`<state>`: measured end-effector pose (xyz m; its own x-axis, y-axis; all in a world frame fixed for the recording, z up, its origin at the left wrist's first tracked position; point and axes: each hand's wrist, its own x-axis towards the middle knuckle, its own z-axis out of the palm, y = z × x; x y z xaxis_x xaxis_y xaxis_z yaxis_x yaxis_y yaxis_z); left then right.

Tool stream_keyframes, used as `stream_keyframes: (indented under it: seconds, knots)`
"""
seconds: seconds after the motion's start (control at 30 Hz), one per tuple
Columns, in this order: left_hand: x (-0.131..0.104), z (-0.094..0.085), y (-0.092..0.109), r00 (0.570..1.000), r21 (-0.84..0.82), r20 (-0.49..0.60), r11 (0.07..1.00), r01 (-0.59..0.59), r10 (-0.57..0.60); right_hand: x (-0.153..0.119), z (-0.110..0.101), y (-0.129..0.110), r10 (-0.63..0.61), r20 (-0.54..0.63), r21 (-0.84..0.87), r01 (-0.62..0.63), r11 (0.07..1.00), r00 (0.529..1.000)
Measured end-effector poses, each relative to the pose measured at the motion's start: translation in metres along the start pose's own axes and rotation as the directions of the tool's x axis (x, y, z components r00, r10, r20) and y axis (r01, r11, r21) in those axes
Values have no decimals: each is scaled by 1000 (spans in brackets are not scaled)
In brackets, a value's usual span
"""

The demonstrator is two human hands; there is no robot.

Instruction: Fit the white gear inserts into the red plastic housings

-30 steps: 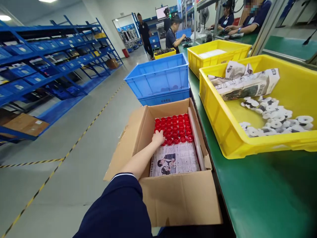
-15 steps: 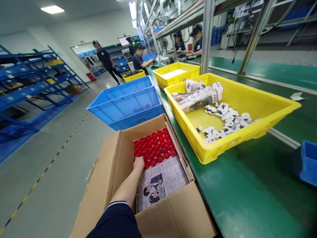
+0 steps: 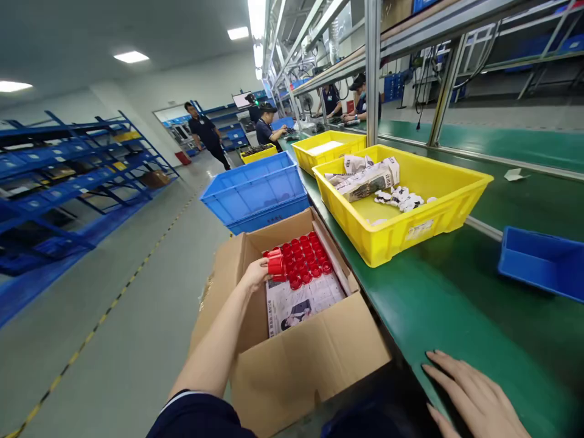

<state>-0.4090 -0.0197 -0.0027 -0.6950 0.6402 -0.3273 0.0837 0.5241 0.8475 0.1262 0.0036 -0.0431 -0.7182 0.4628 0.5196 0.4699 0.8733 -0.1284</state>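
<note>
My left hand [image 3: 255, 274] is closed on a red plastic part [image 3: 276, 265], spool-like in shape, lifted above the cardboard box [image 3: 310, 359]. Rows of similar red parts [image 3: 308, 258] stand inside the box on a sheet of newspaper [image 3: 305, 304]. My right hand [image 3: 474, 389] lies on the green bench top [image 3: 438, 310] near its edge, fingers stretched out and holding nothing. Whether my left hand has one red part or more, I cannot tell.
A yellow bin [image 3: 406, 234] on the bench holds white parts [image 3: 399, 198] and crumpled newspaper [image 3: 371, 179]. A blue tray [image 3: 542, 261] sits at right. Blue crates [image 3: 255, 188] stand beyond the box. Co-workers sit farther along the bench; a person [image 3: 205, 134] stands in the aisle.
My left hand has risen from the rows with a red part in it. My right hand has come into view on the bench. The head view has shifted.
</note>
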Motion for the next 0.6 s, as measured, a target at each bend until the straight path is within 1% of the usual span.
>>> stream_keyframes:
  seconds: [0.07,0.13,0.2,0.3,0.37,0.4,0.47,0.53,0.6]
  knots:
    - [-34,8,12,995,-175,62,982,-65,77,-4,-3,-3,40,51,41,-42,998,998]
    - [-70,28,20,982,-311,122,945,-99,143,-5,-7,-7,64,77,75,-70,995,995]
    - [-104,57,25,963,-405,198,910,-92,185,-4,-13,-11,97,81,130,-107,986,992]
    - [-147,115,33,907,-484,351,874,-36,231,-1,-27,-18,220,42,246,-224,943,975]
    - [-172,158,44,849,-506,460,863,10,260,0,-35,-22,304,-25,312,-282,907,952]
    - [-184,179,51,815,-510,511,860,31,274,0,-39,-22,324,-63,332,-286,899,944]
    - [-208,218,67,737,-504,604,861,60,302,1,-45,-22,324,-141,344,-261,902,935]
    - [-231,250,80,651,-479,688,875,74,321,2,-52,-20,317,-184,313,-251,916,930]
    - [-249,273,88,570,-436,758,896,79,319,3,-59,-17,342,-184,268,-288,919,922]
